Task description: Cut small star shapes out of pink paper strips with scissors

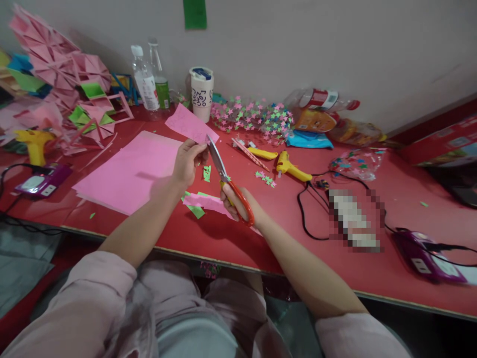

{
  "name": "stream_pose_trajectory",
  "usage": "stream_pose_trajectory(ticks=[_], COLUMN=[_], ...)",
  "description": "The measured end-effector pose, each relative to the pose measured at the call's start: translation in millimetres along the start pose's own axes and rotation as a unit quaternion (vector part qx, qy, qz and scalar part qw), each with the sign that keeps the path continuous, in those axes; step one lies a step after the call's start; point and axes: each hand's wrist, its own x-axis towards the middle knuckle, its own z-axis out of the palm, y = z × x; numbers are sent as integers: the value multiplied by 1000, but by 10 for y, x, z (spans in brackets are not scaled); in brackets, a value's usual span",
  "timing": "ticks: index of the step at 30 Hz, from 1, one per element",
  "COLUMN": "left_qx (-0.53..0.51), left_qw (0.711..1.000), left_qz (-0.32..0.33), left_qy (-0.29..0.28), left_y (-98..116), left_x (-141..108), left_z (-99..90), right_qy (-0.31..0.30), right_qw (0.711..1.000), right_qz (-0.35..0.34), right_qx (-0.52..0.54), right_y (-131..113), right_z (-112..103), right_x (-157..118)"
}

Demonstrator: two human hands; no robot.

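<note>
Pinched between the fingers of my left hand (191, 158) is a piece of pink paper (189, 123), raised above the table with faint outlines on it. My right hand (238, 201) grips a pair of scissors (241, 199) with red-orange handles, one of them showing yellow inside. The blades point up and left, and their tips meet the paper's edge beside my left fingertips. Below my hands lie a pink paper strip (204, 200) and green paper scraps (195, 211). A stack of pink sheets (130, 171) rests left of my left hand.
Along the wall stand bottles (146, 84), a cup (201, 94) and a heap of paper stars (253, 117). A yellow cutter (263, 153) and a glue gun (292, 168) with black cord lie right. Pink folded-paper models (55, 64) and another glue gun (33, 146) occupy the left.
</note>
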Motion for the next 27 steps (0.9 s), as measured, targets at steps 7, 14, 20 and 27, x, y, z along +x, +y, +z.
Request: stream_pose_trajectory(ticks=[7, 14, 20, 27], left_qx=[-24, -22, -25, -17], left_qw=[1000, 1000, 1000, 1000], left_qz=[1, 0, -6, -20], left_qy=[-1, -6, 0, -8], left_y=[-1, 10, 29, 27], left_x=[8, 10, 10, 12], left_z=[-10, -18, -17, -18], right_qy=[21, 37, 48, 47], right_qw=[1000, 999, 998, 999], right_qz=[7, 13, 21, 25], right_qx=[-5, -6, -19, -3], right_y=[-1, -8, -25, -32], right_z=[24, 21, 18, 18], right_x=[16, 15, 6, -5])
